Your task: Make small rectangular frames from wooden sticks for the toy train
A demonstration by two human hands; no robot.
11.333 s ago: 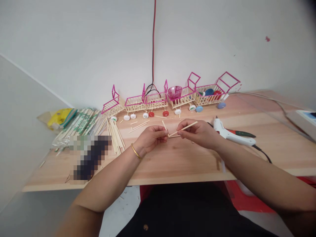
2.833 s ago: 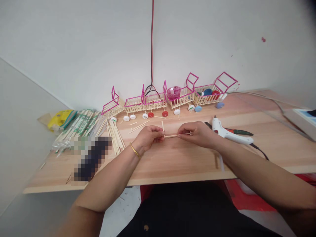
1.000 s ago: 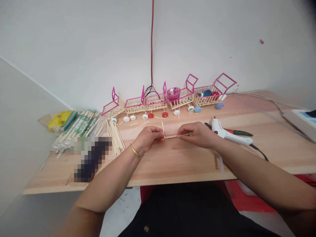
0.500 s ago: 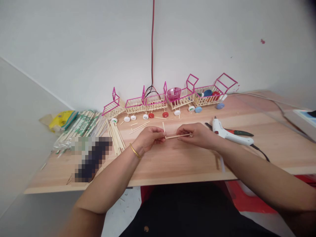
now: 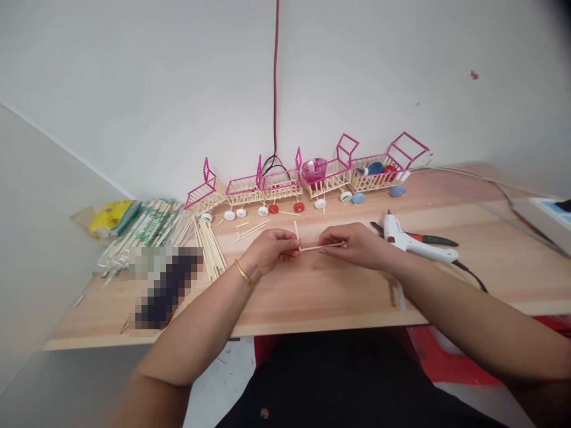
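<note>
My left hand (image 5: 270, 251) pinches a short upright wooden stick (image 5: 297, 230) just above the wooden table (image 5: 312, 285). My right hand (image 5: 354, 244) pinches the far end of a second thin stick (image 5: 317, 246) that lies level between both hands. The two sticks meet at a corner by my left fingertips. Both hands have their fingers closed on the sticks. A gold bangle sits on my left wrist.
A row of stick carts with pink frames (image 5: 312, 175) and bottle-cap wheels lines the wall. A white glue gun (image 5: 417, 245) with its cord lies right of my hands. Bundles of chopsticks (image 5: 151, 229) and loose sticks (image 5: 209, 249) lie at the left. A power strip (image 5: 546, 214) sits far right.
The right-hand stick, tilted up 11 s ago, now lies level against the upright one. Over the last second the hands have barely moved.
</note>
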